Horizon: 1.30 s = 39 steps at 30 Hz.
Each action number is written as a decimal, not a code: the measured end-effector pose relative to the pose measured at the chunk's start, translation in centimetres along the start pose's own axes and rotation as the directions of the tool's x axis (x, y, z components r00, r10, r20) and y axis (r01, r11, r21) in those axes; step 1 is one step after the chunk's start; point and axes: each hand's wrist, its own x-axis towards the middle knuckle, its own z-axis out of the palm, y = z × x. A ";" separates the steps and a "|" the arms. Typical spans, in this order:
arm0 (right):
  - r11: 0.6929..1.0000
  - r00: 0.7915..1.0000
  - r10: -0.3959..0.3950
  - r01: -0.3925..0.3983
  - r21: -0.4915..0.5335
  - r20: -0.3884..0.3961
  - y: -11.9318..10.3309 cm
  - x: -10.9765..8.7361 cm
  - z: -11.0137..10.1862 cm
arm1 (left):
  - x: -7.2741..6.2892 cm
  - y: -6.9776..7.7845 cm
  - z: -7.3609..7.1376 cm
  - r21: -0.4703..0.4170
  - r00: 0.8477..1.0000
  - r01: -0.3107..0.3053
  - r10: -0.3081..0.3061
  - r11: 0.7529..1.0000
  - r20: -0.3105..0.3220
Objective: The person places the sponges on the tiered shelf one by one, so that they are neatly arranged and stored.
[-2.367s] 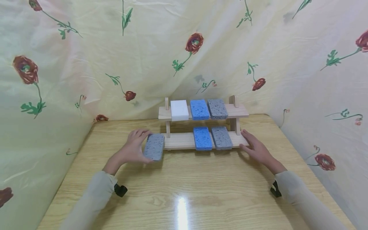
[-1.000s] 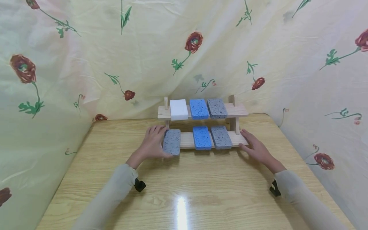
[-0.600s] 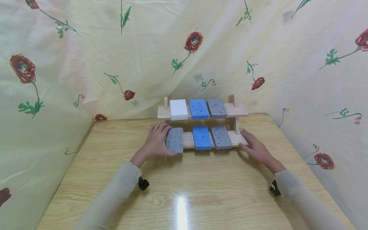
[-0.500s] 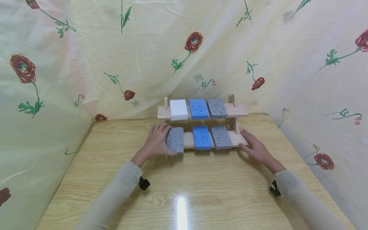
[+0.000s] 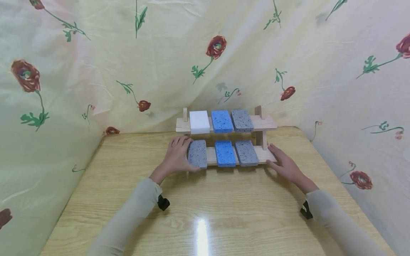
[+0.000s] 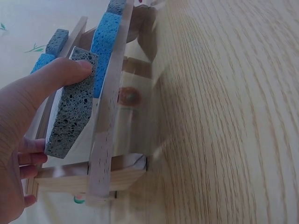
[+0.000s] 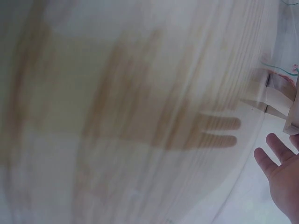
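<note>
My left hand (image 5: 177, 156) pinches a grey speckled sponge (image 5: 197, 154) between thumb and fingers, at the left end of the lower shelf of a two-tier wooden rack (image 5: 210, 156). In the left wrist view the sponge (image 6: 72, 109) is tilted, the thumb on its near edge; whether it touches the shelf is unclear. To its right on that shelf lie a blue sponge (image 5: 225, 153) and another grey sponge (image 5: 247, 153). My right hand (image 5: 285, 167) touches the rack's lower right end. Its fingers look straight in the right wrist view, where the thumb is hidden.
On the upper shelf lie a white sponge (image 5: 199, 122), a blue sponge (image 5: 221, 121) and a dark grey sponge (image 5: 242, 121). The rack stands at the back of a wooden table (image 5: 224, 206). Flowered cloth (image 5: 160, 71) hangs behind and along both sides.
My left hand has carried the grey sponge rightward from beside the rack to over the lower shelf, lately shifting slightly right and back. The right hand has stayed at the rack's end.
</note>
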 end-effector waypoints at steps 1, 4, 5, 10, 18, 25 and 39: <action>1.000 1.000 0.004 -0.004 -0.001 0.005 0.0 0.0 0.0 | 0.0 0.0 0.1 0.003 1.000 0.000 0.000 1.000 -0.002; 1.000 1.000 0.010 -0.010 -0.001 0.013 0.0 0.0 -0.1 | 0.2 -0.1 0.3 0.003 1.000 0.004 -0.004 1.000 -0.003; 1.000 1.000 0.013 -0.013 0.001 0.017 0.0 0.0 -0.1 | 0.2 -0.1 0.4 0.000 1.000 0.006 -0.006 1.000 -0.002; 1.000 1.000 0.014 -0.014 0.007 0.020 0.0 0.0 -0.1 | 0.4 -0.1 0.6 -0.012 1.000 0.022 -0.022 1.000 0.008; 1.000 1.000 0.014 -0.014 -0.005 0.012 0.0 0.0 0.0 | 0.6 -0.2 0.8 0.013 1.000 0.020 -0.020 1.000 -0.004; 1.000 1.000 -0.001 0.001 0.004 -0.002 -0.1 0.0 0.2 | 0.7 0.0 0.7 -0.014 1.000 0.024 -0.025 1.000 -0.004; 1.000 1.000 -0.001 0.001 -0.003 -0.005 0.1 0.0 0.2 | 0.9 0.4 0.9 -0.012 0.998 0.050 -0.050 0.999 0.030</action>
